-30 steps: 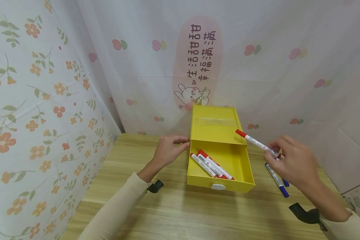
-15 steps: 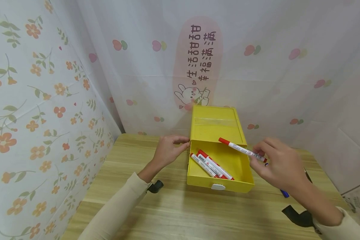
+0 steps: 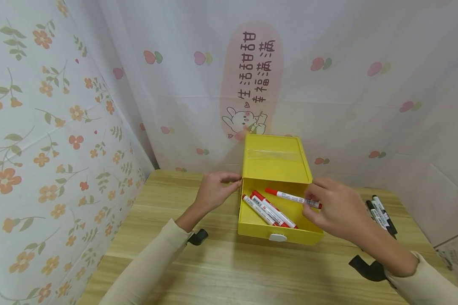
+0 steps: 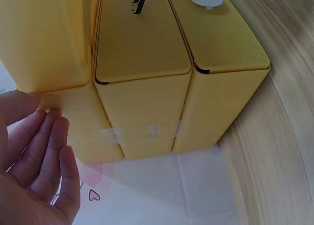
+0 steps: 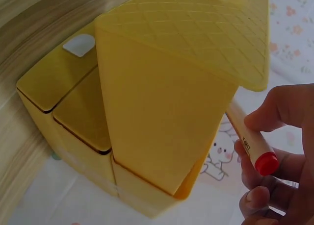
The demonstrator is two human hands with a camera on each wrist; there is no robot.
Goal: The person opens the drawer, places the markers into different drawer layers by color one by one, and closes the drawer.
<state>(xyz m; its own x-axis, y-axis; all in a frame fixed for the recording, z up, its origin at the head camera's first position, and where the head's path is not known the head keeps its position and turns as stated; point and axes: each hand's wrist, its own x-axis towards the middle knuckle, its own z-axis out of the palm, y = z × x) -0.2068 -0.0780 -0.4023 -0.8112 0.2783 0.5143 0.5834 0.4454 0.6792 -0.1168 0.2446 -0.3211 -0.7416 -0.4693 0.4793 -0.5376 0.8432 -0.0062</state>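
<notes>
A yellow drawer cabinet (image 3: 276,165) stands against the back wall with its top drawer (image 3: 255,231) pulled out. Several red-capped white markers (image 3: 276,212) lie slanted inside that drawer. My right hand (image 3: 339,207) pinches another red marker (image 3: 290,196) between thumb and fingers, its red cap pointing left over the drawer; its other end shows in the right wrist view (image 5: 252,139). On the cabinet's left side, my left hand (image 3: 215,190) touches the edge where the drawer comes out, fingers fairly straight and holding nothing, as the left wrist view (image 4: 41,161) also shows.
Several black markers (image 3: 381,214) lie on the wooden table (image 3: 213,271) to the right, partly behind the right forearm. Two lower drawers (image 4: 142,43) are closed. Patterned curtains (image 3: 191,106) hang behind and to the left.
My right hand has moved left and slightly down with the red marker, from the drawer's right side to over it. It now hides the blue markers; black ones have come into view. The left hand stays put.
</notes>
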